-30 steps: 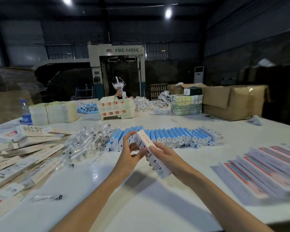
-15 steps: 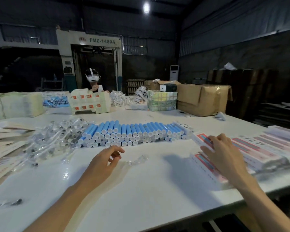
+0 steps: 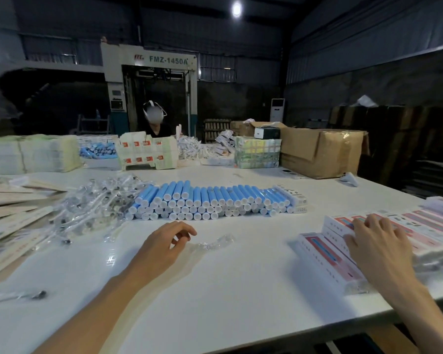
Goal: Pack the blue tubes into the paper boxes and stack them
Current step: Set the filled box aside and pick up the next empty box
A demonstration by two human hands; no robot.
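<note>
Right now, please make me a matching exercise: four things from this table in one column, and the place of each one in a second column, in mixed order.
Column one:
1. blue tubes
2. right hand
3. brown carton
4. clear wrapper

Column two:
A. at the back, towards the far right
B. piled in rows in the middle of the table
C. lying just beside the left hand
D. resting on the paper boxes

Pairs: 1-B, 2-D, 3-A, 4-C.
</note>
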